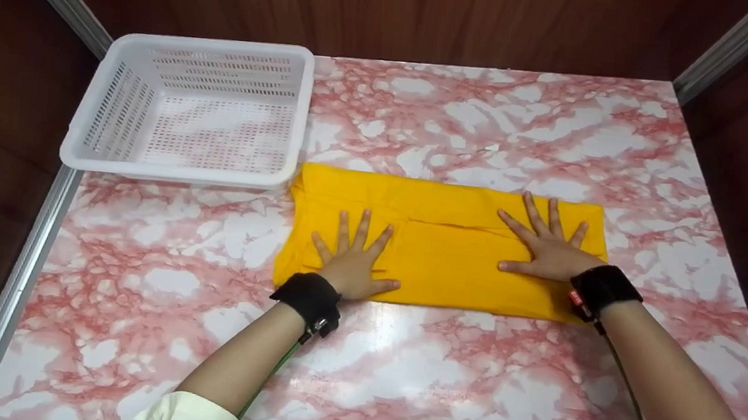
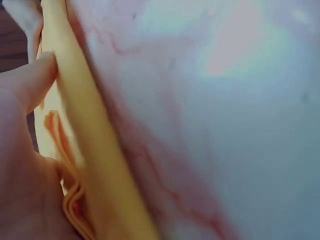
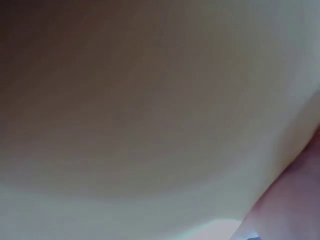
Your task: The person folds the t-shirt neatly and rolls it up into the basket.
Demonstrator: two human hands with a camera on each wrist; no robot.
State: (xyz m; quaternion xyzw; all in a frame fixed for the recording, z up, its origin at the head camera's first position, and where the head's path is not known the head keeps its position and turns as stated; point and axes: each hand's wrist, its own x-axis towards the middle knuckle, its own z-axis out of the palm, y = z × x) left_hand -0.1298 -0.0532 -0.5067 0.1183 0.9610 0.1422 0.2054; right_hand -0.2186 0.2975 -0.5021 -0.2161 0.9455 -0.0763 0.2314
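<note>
A yellow cloth garment, folded into a long flat rectangle, lies across the middle of the table. My left hand rests flat on its left part with the fingers spread. On its right part, my right hand also lies flat, fingers spread wide. A fold line runs lengthwise between the hands. In the left wrist view, the thumb of the left hand touches the cloth near its thick folded edge. The right wrist view is mostly blurred, with part of the right hand at the lower right.
A white perforated plastic basket stands at the back left, close to the cloth's upper left corner. The table has a red and white marbled top. Dark wooden panels border it at the back and sides.
</note>
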